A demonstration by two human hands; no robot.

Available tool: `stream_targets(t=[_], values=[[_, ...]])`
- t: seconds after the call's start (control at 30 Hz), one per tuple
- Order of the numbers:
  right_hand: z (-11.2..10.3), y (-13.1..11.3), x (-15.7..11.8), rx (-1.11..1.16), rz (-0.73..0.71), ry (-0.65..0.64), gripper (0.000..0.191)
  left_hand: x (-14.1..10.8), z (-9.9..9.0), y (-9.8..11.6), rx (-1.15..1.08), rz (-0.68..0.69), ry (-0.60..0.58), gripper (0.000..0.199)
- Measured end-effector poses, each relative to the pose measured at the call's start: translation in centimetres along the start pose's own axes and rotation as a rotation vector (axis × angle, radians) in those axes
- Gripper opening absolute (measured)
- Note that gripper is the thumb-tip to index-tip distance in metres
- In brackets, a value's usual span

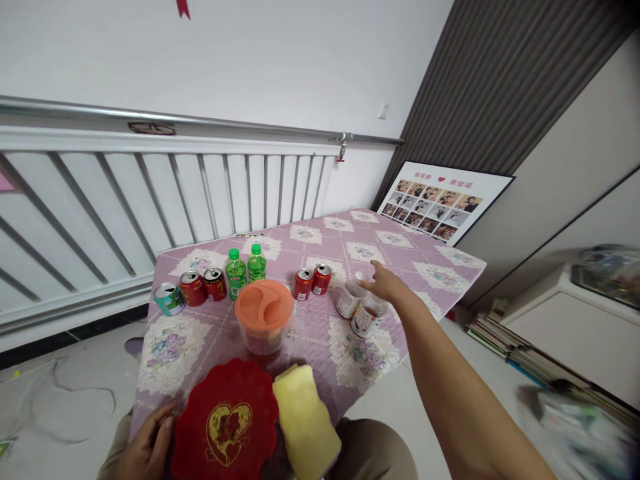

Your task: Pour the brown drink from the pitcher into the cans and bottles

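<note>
My left hand [149, 443] rests at the table's near edge, beside the scalloped rim of a red plate [197, 427] with a gold heart; its thumb and fingers are slightly apart, with nothing visible in them. My right hand [384, 283] reaches over the table, thumb and forefinger at a small white cup [359, 275]. Its other fingers are hidden. Just below that hand stand two labelled tubs, a white tub [346, 305] and a clear-walled tub [367, 320]. To the plate's right lies a folded yellow cloth [307, 420].
A clear container with an orange lid [264, 305] stands mid-table. Behind it are two green bottles [236, 272], several red cans [193, 288] and a green-white can [170, 300]. A radiator [240, 193] lines the wall; a photo board [445, 200] leans at the far right.
</note>
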State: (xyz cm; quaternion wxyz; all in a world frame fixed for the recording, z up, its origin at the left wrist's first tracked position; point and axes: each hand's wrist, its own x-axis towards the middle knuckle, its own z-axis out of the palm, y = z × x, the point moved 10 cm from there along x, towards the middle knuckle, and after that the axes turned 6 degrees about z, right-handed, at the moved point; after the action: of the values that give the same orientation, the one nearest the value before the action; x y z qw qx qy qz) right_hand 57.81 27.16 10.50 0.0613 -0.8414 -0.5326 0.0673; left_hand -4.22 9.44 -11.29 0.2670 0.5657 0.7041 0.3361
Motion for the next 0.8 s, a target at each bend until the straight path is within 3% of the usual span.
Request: stream_targets(t=[0.23,0.5,0.8], values=[[0.0,2.2,-2.6,-0.037,0.039,-0.017,0.09,0.0,0.3,-0.3,-0.023,-0.005,-0.011,0.045],[0.7,2.4,-4.4,-0.086,0.095,-0.026,0.046,0.1,0.1,0.1,0.006,-0.014,-0.03,0.046],[0.2,4.1,-5.0,-0.146,0.153,-0.038,0.034,0.2,0.1,0.3,0.013,0.039,0.001,0.043]])
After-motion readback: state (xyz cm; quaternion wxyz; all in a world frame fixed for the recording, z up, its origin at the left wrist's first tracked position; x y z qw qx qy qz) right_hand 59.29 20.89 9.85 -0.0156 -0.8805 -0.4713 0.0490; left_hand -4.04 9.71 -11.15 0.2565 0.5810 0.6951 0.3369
